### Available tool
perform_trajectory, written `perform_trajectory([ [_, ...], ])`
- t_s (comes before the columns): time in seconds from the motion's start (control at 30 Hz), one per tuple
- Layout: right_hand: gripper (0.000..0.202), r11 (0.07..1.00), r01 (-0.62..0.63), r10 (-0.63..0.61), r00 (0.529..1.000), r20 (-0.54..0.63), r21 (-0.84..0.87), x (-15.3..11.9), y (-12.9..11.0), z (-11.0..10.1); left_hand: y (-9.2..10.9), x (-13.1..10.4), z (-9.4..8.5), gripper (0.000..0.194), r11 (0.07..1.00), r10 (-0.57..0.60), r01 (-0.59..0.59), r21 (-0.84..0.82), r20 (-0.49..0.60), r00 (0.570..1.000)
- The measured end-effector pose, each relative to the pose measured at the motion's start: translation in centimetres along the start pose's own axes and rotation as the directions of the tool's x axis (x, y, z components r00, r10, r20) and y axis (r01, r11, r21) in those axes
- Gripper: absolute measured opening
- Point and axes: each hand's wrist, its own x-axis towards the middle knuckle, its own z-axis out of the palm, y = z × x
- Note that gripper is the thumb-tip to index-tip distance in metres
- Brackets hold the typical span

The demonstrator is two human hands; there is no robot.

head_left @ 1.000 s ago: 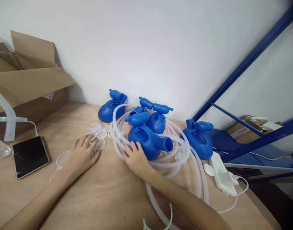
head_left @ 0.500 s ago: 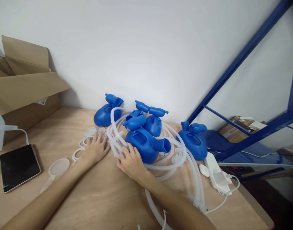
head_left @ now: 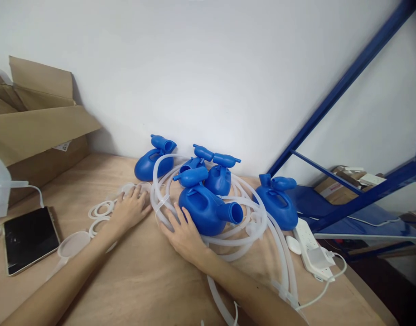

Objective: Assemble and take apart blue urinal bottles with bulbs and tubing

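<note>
My left hand [head_left: 130,212] lies flat with fingers spread, touching the table among thin white rings [head_left: 102,209] and clear round caps [head_left: 126,188]. A clear disc with a tab [head_left: 73,244] rests by the left forearm. My right hand [head_left: 183,234] has its fingers stretched out over coiled translucent tubing [head_left: 162,206], beside the nearest blue plastic urinal bottle [head_left: 201,210]. That bottle stands with its open spout pointing right and a blue attachment on top. Several similar bottles stand behind it, including a left one [head_left: 148,165] and a right one [head_left: 278,206].
An open cardboard box [head_left: 41,122] and a tablet [head_left: 30,242] are at the left. At the right lie a white power strip [head_left: 310,251] with a cable and a small white case [head_left: 293,245]. A blue metal rack [head_left: 333,95] stands beyond the table's right edge.
My left hand has slid a little left, and the rings and the tabbed disc have shifted left with it. My right hand's fingers have spread, and the near tubing has moved slightly left.
</note>
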Motion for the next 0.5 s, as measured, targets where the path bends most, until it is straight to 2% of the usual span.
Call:
perform_trajectory([
  [0.17,0.040,0.997,0.080,-0.079,0.996,-0.042,0.013,-0.7,0.6,-2.5,-0.1,0.7,0.4,0.050,0.999,0.032,-0.031,-0.014,0.060,0.998],
  [0.33,0.025,0.992,0.107,-0.123,0.956,-0.267,-0.073,-3.8,1.5,-6.9,-1.2,-1.0,-0.3,0.056,0.999,0.047,-0.048,0.020,0.061,0.997],
  [0.43,0.034,0.991,-0.009,-0.041,0.931,-0.363,-0.135,-7.3,2.9,-10.3,-1.9,-2.3,-0.9,0.058,0.999,0.036,-0.038,0.033,0.059,0.998],
  [0.5,0.045,0.968,-0.213,0.131,0.880,-0.457,-0.133,-9.8,4.3,-11.9,-2.2,-3.0,-1.4,0.059,0.999,0.026,-0.028,0.039,0.058,0.998],
])
